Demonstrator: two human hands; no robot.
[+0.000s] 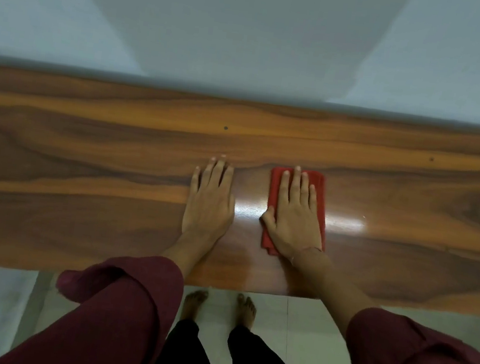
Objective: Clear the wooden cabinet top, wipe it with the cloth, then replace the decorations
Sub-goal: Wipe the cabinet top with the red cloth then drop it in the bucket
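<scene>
The wooden cabinet top (82, 161) runs across the whole view, glossy brown with dark grain. A folded red cloth (321, 192) lies flat on it right of centre. My right hand (295, 213) presses flat on the cloth, fingers straight and together, thumb at the cloth's left edge. My left hand (210, 199) rests palm down on the bare wood just left of it, holding nothing. No decorations are in view.
A pale grey wall (252, 30) rises directly behind the cabinet. Two small dark spots (225, 128) mark the wood near the back. Below the front edge are a light tiled floor (300, 318) and bare feet (246, 309).
</scene>
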